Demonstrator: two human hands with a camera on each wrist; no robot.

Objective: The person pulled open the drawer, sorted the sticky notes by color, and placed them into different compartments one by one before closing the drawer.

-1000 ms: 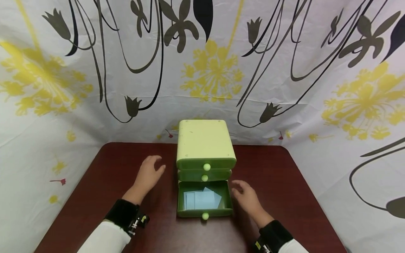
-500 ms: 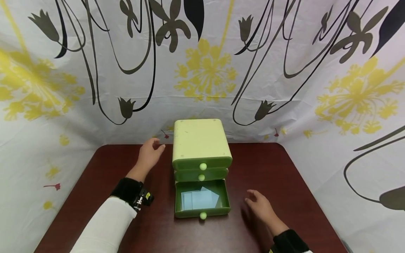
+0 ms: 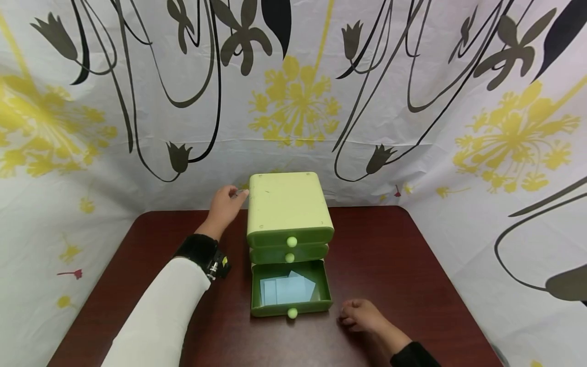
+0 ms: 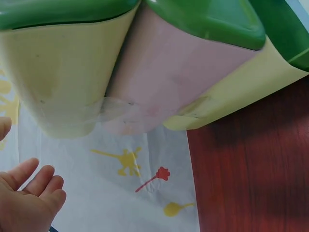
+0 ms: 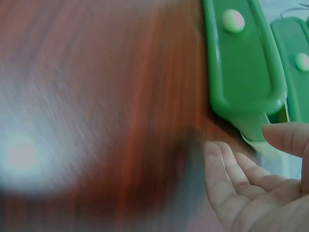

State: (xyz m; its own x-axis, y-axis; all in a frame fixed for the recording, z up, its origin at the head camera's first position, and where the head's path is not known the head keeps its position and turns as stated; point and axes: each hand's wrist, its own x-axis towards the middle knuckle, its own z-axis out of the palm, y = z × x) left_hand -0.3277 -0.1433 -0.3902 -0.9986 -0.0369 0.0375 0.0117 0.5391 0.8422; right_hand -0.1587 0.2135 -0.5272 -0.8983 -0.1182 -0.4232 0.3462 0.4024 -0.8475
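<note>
A small drawer unit [image 3: 290, 204] with a cream top and green drawer fronts stands on the dark red table. Its bottom drawer [image 3: 270, 311] is pulled out, and light blue paper pieces [image 3: 291, 290] lie inside. My left hand [image 3: 224, 208] is beside the unit's back left corner, its fingers loosely bent around nothing; whether it touches the corner I cannot tell. The left wrist view shows the unit's cream and pink side [image 4: 164, 63]. My right hand [image 3: 362, 316] is just right of the bottom drawer's front corner, fingers relaxed; the right wrist view shows nothing held in it [image 5: 260, 188].
A white cloth [image 3: 293, 117] with grey and yellow plant prints hangs behind and on both sides of the table [image 3: 390, 265]. Round light green knobs [image 3: 291, 242] stick out from the drawer fronts. Clear tape [image 4: 118, 111] is stuck across the unit's side.
My left hand has moved forward, away from me, up to the unit's back left corner. The right hand has drawn back toward me from the bottom drawer's right side. The drawers have stayed put.
</note>
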